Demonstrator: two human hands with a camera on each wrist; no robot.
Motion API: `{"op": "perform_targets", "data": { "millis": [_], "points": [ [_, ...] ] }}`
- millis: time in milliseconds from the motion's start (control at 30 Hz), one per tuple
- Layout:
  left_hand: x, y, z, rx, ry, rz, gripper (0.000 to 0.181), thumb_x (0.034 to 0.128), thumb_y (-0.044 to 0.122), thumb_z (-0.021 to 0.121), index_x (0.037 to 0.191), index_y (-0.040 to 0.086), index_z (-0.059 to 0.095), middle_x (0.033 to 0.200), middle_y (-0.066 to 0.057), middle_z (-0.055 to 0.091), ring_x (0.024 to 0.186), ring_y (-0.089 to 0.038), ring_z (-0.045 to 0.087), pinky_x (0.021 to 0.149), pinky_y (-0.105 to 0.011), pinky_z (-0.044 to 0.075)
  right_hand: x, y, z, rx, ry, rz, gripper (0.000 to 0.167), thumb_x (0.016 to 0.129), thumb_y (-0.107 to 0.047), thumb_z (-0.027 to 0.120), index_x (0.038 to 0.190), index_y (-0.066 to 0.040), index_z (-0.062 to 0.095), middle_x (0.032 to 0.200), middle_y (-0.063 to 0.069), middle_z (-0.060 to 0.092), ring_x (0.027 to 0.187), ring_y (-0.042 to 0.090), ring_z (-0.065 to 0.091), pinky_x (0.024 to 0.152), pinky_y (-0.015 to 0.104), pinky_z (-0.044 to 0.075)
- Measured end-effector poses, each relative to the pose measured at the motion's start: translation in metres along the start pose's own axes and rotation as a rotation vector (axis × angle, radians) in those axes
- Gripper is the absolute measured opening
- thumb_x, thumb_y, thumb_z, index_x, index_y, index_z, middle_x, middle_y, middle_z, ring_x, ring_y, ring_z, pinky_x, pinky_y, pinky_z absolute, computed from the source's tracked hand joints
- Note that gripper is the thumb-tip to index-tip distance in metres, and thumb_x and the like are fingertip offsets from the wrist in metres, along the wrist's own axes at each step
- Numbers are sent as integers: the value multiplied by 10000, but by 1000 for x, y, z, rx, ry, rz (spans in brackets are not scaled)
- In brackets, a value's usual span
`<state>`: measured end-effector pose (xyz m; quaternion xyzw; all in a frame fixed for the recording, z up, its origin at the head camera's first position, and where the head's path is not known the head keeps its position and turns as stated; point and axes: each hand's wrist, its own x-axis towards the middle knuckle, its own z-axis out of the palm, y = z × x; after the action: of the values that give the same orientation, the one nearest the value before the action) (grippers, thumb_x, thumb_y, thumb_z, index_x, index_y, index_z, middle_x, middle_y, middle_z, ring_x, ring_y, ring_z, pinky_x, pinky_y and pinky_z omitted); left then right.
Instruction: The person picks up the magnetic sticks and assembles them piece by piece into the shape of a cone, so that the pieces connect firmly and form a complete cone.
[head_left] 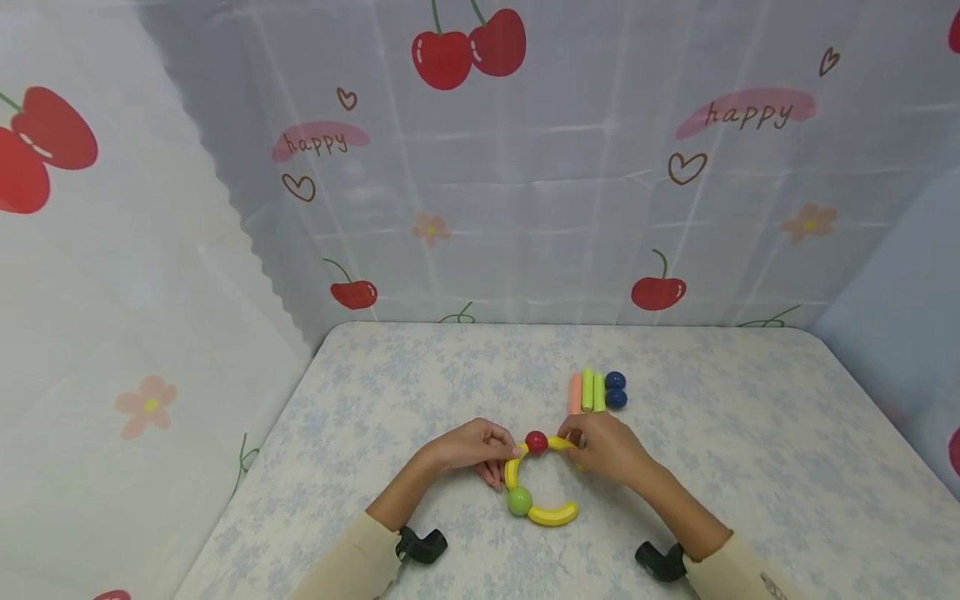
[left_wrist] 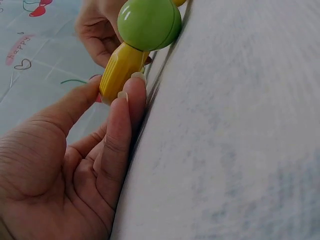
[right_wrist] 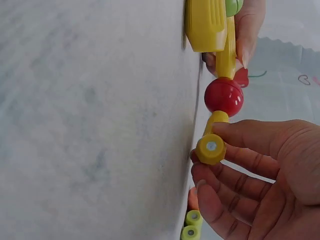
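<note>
A partial ring of yellow curved rods and balls lies on the table. My left hand pinches the left curved rod between thumb and fingers. That rod runs from a green ball up to a red ball. From the green ball, a lower curved rod reaches rightward, its far end free. Between the thumb and fingers of my right hand is the upper right curved rod, touching the red ball. A pale round insert shows in this rod's near end.
Just beyond my right hand stand a coral straight rod and two lime straight rods side by side. Two dark blue balls lie to their right. A cherry-printed curtain hangs behind the patterned table.
</note>
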<state>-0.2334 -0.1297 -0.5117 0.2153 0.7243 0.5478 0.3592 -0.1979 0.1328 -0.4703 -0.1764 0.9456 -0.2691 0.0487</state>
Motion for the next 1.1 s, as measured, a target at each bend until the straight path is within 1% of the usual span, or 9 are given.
{"op": "perform_targets", "data": {
  "millis": [167, 300, 433, 567, 733, 833, 933, 1000, 1100],
  "points": [
    [-2, 3, 2, 79, 6, 0, 251, 986, 289, 694, 888, 65, 752, 686, -106, 709, 549, -174, 687, 531, -283, 583, 5, 0, 1, -30, -22, -50, 163, 823, -68, 838, 948, -150, 773, 772, -67, 643, 649, 83, 524, 566, 259, 467],
    [-7, 9, 4, 155, -6, -7, 290, 984, 291, 694, 813, 61, 745, 652, -102, 690, 510, -160, 665, 494, -260, 560, 11, -1, 0, -18, -48, -98, 161, 825, -67, 839, 952, -148, 785, 783, -61, 657, 647, 81, 530, 559, 246, 468],
    [-11, 15, 7, 177, -6, -26, 315, 977, 279, 705, 794, 23, 728, 636, -102, 673, 501, -159, 656, 488, -250, 550, 16, -2, -1, -9, -74, -112, 162, 827, -62, 836, 956, -147, 787, 785, -64, 656, 647, 85, 534, 552, 247, 469],
    [-14, 22, 5, 233, 13, -50, 349, 971, 299, 714, 795, -2, 729, 629, -108, 667, 495, -174, 650, 498, -276, 562, 17, -4, -3, -26, -87, -76, 161, 833, -92, 840, 973, -142, 778, 786, -70, 651, 653, 85, 536, 566, 259, 477],
    [-15, 34, -6, 366, 101, -63, 360, 992, 325, 681, 821, 12, 731, 644, -119, 672, 505, -202, 647, 510, -313, 566, 5, -6, -12, -71, -39, 10, 182, 844, -155, 838, 1005, -116, 762, 782, -65, 618, 646, 106, 522, 563, 278, 467],
    [-10, 42, -13, 429, 175, -27, 299, 1003, 312, 668, 895, 42, 736, 687, -124, 688, 538, -236, 654, 518, -311, 549, -7, -6, -21, -81, -16, 49, 177, 853, -177, 834, 998, -110, 760, 768, -57, 600, 628, 122, 509, 547, 282, 458],
    [-2, 49, -15, 484, 222, 24, 221, 1004, 305, 669, 979, 97, 738, 764, -107, 705, 590, -261, 657, 526, -304, 527, -20, -4, -27, -96, -16, 51, 138, 865, -197, 824, 961, -126, 756, 750, -60, 601, 614, 112, 506, 529, 274, 452],
    [6, 50, -15, 518, 228, 59, 178, 999, 299, 678, 1008, 132, 738, 814, -78, 707, 629, -253, 656, 538, -291, 519, -29, -3, -29, -96, -27, 65, 103, 879, -218, 811, 916, -145, 748, 730, -66, 597, 603, 106, 505, 523, 274, 447],
    [21, 50, -13, 555, 201, 103, 128, 994, 271, 689, 1025, 162, 749, 883, -17, 708, 711, -207, 671, 576, -270, 535, -45, -2, -29, -71, -47, 111, 117, 893, -251, 797, 835, -175, 729, 693, -79, 591, 585, 104, 511, 516, 282, 445]
  ]
}}
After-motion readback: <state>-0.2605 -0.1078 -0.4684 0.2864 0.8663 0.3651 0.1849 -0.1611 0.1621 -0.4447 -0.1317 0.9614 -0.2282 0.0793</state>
